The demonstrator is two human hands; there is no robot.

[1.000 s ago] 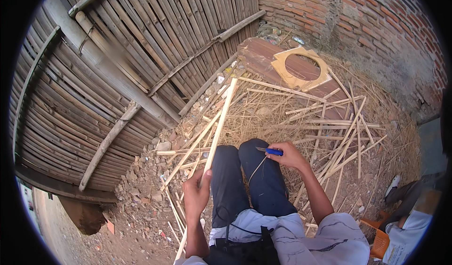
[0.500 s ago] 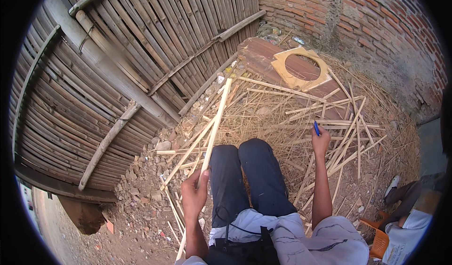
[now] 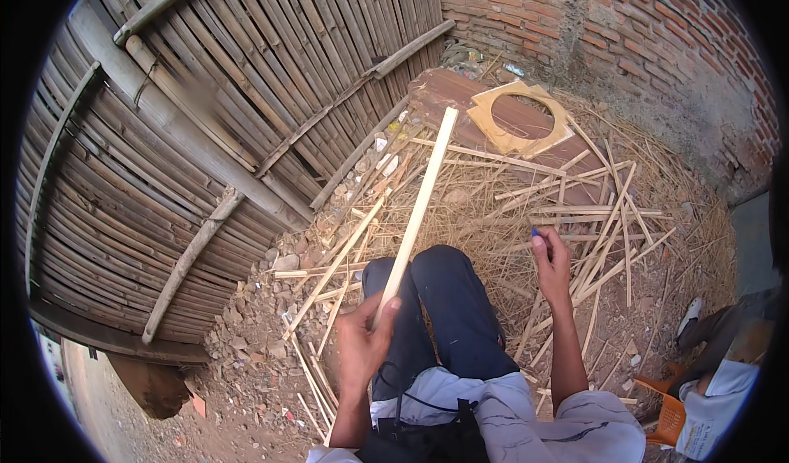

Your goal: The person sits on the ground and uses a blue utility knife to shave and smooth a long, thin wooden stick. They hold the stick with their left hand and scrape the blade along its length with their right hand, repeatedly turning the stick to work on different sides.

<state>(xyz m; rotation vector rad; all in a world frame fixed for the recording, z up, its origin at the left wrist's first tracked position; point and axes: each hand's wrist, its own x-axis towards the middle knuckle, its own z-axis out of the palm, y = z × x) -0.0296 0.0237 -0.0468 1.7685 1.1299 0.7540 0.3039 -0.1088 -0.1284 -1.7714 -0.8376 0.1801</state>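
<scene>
My left hand (image 3: 364, 344) is closed around the lower end of a long, pale wooden strip (image 3: 421, 204). The strip slants up and away over my left knee, its far end in front of the brown board. To the right of my knees, my right hand (image 3: 552, 264) is closed on a small blue pen-like tool (image 3: 535, 232). Just its blue tip shows at the fingertips; the fingers hide the rest. Beyond that hand lies a loose pile of similar wooden strips (image 3: 612, 237). More loose strips (image 3: 341, 261) lie on the ground near my left hand.
A brown board (image 3: 444, 93) lies at the back, a tan panel with a round hole (image 3: 491, 134) on it. A bamboo fence (image 3: 246, 68) stands left, a brick wall (image 3: 526, 6) behind. Straw (image 3: 468, 216) and rubble cover the ground. Another person sits by an orange chair (image 3: 670, 418).
My left hand has risen slightly and moved right, swinging the strip's far end rightward. My right hand has turned and drawn a little left and closer, so less of the blue tool shows.
</scene>
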